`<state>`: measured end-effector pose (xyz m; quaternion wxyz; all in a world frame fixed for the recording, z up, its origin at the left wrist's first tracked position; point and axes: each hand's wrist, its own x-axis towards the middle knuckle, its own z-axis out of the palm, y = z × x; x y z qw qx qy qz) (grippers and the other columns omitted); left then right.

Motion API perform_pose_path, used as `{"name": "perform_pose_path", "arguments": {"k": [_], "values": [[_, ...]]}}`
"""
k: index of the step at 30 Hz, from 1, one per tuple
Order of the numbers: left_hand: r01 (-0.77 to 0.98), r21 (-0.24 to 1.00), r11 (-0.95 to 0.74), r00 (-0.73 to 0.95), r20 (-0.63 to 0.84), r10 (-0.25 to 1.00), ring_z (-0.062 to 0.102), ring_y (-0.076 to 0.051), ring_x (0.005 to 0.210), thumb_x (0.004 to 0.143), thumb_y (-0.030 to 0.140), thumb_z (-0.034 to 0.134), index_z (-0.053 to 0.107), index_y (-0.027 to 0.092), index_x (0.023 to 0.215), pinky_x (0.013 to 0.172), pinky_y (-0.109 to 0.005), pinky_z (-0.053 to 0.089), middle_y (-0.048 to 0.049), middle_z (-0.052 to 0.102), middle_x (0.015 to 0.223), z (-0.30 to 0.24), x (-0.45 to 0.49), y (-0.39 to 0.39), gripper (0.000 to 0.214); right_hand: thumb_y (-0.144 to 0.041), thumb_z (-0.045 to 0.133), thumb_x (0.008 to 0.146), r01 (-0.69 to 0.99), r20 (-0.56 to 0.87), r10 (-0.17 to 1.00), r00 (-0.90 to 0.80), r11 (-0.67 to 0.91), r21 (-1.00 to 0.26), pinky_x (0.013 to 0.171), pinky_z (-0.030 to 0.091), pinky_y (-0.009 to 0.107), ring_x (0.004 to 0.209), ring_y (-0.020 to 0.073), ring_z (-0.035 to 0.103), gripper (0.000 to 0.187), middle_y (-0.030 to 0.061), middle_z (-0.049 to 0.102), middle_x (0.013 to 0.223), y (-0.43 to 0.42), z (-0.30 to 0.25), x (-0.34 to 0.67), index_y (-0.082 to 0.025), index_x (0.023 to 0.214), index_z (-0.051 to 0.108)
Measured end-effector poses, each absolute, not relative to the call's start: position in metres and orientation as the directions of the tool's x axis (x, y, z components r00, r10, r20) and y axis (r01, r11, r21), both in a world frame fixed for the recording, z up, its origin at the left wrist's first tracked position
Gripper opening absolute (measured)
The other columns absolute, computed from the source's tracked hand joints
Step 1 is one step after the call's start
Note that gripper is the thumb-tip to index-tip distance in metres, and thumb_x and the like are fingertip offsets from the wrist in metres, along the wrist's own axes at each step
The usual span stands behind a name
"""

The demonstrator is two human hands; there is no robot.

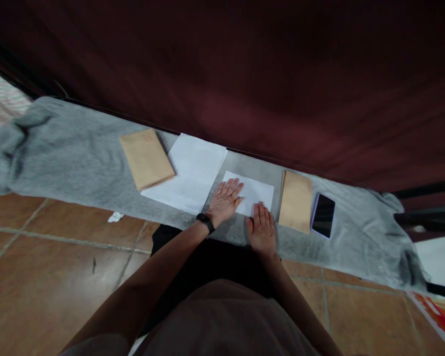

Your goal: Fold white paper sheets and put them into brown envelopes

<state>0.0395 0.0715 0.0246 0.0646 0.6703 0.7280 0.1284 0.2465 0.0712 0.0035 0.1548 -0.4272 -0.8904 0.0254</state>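
A small white sheet of paper (257, 190), perhaps folded, lies on the grey cloth in front of me. My left hand (225, 199), with a black band on the wrist, rests flat on its left part, fingers spread. On its lower right edge lies my right hand (262, 230), palm down with fingers stretched out. Larger white paper (195, 170) is spread to the left, partly under a stack of brown envelopes (148, 158). Just right of my right hand is another stack of brown envelopes (295, 201).
The grey cloth (77, 153) covers a long narrow surface, backed by a dark red curtain (222, 74). A phone (323, 215) lies right of the right-hand envelopes. On the tiled floor (70, 267) is a crumpled white scrap (115, 217).
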Motion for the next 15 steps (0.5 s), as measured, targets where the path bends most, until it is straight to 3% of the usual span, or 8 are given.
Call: {"name": "perform_pose_path", "arguments": {"k": [7, 12, 15], "values": [[0.948, 0.254, 0.193, -0.218, 0.072, 0.973, 0.021, -0.027, 0.157, 0.106, 0.036, 0.029, 0.036, 0.008, 0.157, 0.129, -0.047, 0.014, -0.0141, 0.031, 0.166, 0.028, 0.045, 0.085, 0.059, -0.034, 0.037, 0.107, 0.751, 0.25, 0.773, -0.583, 0.63, -0.197, 0.122, 0.029, 0.053, 0.152, 0.0307, 0.031, 0.059, 0.0203, 0.032, 0.164, 0.071, 0.004, 0.246, -0.008, 0.159, 0.031], [0.957, 0.288, 0.024, -0.063, 0.125, 0.99, 0.021, -0.028, 0.157, 0.105, 0.041, 0.032, 0.042, 0.02, 0.156, 0.129, -0.051, 0.014, -0.0063, 0.034, 0.166, 0.023, 0.059, 0.088, 0.055, -0.034, 0.038, 0.106, 0.747, 0.244, 0.778, -0.579, 0.626, -0.224, 0.122, 0.029, 0.053, 0.152, 0.0311, 0.032, 0.059, 0.0198, 0.033, 0.164, 0.072, 0.006, 0.245, -0.008, 0.159, 0.032], [0.955, 0.296, 0.016, -0.06, 0.139, 0.988, 0.024, -0.028, 0.156, 0.105, 0.043, 0.035, 0.043, 0.021, 0.155, 0.129, -0.051, 0.015, -0.0064, 0.034, 0.166, 0.02, 0.058, 0.089, 0.055, -0.034, 0.038, 0.106, 0.749, 0.24, 0.783, -0.574, 0.62, -0.233, 0.121, 0.03, 0.053, 0.152, 0.0315, 0.032, 0.06, 0.0202, 0.034, 0.164, 0.072, 0.007, 0.244, -0.008, 0.159, 0.032]]}}
